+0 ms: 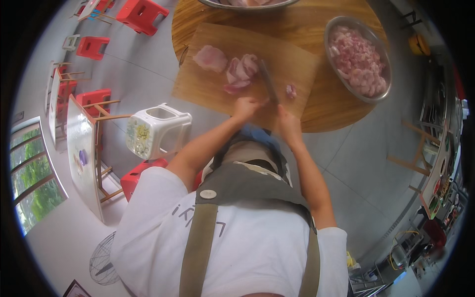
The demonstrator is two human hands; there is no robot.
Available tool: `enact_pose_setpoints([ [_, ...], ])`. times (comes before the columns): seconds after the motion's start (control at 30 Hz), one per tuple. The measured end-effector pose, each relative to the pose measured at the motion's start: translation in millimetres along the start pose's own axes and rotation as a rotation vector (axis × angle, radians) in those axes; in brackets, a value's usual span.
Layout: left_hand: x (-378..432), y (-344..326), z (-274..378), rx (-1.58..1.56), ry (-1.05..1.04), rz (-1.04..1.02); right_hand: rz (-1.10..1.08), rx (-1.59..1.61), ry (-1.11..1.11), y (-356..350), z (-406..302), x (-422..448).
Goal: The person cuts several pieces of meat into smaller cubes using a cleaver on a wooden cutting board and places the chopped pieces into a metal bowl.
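Observation:
My right hand (289, 124) grips the handle of a kitchen knife (268, 78), its blade pointing away from me over the wooden cutting board (207, 94). My left hand (248, 110) is at the board's near edge, fingertips close to the blade's base; blur hides whether they hold anything. Beyond it, folded pieces of raw meat (242, 70) lie left of the blade. A flatter raw meat piece (210, 58) rests farther left. Right of the knife is a small meat scrap (291, 91).
The round wooden table (341, 115) carries the board. On its right stands a metal bowl (386, 87) of cut raw meat; another metal bowl (252, 6) is at the far edge. A white plastic stool (174, 128) and red stools (143, 16) stand to the left.

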State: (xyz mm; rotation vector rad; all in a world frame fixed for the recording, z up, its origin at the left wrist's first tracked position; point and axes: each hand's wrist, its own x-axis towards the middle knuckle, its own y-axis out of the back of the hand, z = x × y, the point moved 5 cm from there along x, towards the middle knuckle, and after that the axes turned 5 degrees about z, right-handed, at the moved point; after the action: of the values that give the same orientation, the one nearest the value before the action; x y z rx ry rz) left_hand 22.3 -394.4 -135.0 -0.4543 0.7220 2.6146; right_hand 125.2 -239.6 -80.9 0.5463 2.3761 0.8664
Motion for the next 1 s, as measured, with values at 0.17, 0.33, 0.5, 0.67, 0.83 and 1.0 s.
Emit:
enact_pose_setpoints([
  [0.17, 9, 22, -26, 0.014, -0.170, 0.138, -0.042, 0.167, -0.189, 22, 12, -4],
  [0.33, -14, 8, 37, 0.296, -0.676, 0.324, -0.076, 0.162, -0.194, 33, 10, -25],
  [0.5, 6, -44, 42, 0.409, -0.846, 0.128, -0.011, 0.129, -0.098, 19, 19, -39],
  [0.67, 11, -53, 24, 0.380, -0.790, 0.225, -0.104, 0.077, -0.164, 19, 40, -57],
  [0.83, 15, -57, 14, 0.422, -0.729, 0.172, -0.110, -0.023, -0.040, 25, 35, -65],
  [1.0, 3, -69, -17, 0.354, -0.793, 0.142, -0.079, -0.011, -0.011, -2, -7, -7],
])
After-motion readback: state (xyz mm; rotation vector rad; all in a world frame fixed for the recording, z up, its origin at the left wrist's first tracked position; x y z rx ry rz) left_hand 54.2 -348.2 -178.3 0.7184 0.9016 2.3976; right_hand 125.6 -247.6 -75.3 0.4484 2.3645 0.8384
